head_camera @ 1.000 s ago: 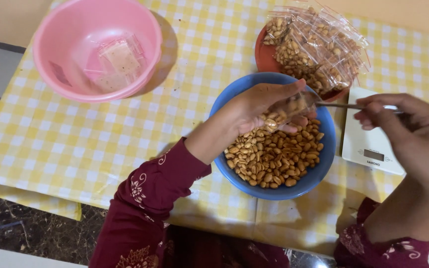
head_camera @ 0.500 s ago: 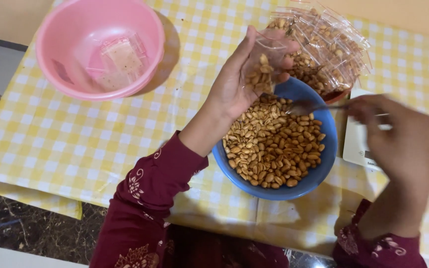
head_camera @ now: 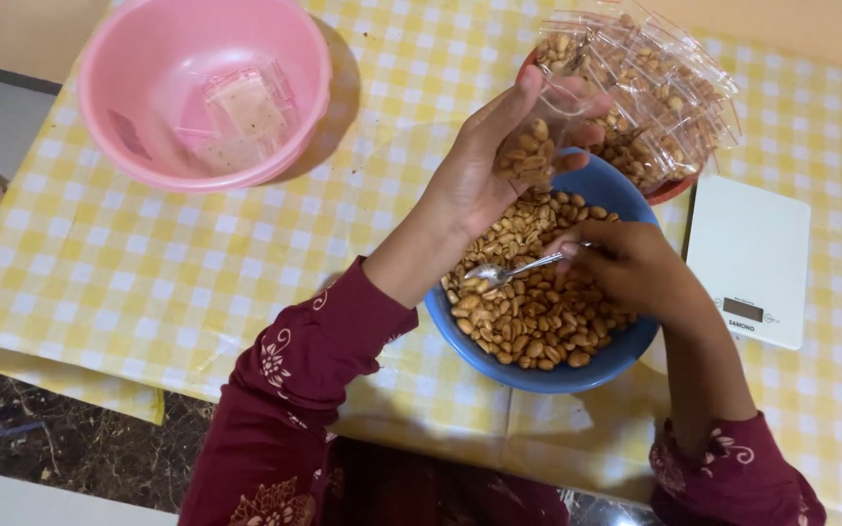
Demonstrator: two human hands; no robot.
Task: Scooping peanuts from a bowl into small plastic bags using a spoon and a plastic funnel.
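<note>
— Hands first: what does each one hold?
— Her left hand [head_camera: 484,175] pinches a small clear bag [head_camera: 536,146], partly filled with peanuts, above the blue bowl [head_camera: 538,375]. Her right hand [head_camera: 626,268] grips a spoon [head_camera: 511,272] dipped into the peanuts [head_camera: 528,312].
— So which step is it?
— Scooping, it seems. Whether the spoon is loaded is hard to tell. Lifting it to the bag's mouth calls for steadiness, given the narrow opening.

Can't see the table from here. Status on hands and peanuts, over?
Left hand holds a small clear bag part-filled with peanuts, above the blue bowl. Right hand holds a spoon in the bowl's peanuts. Nothing between them.
</note>
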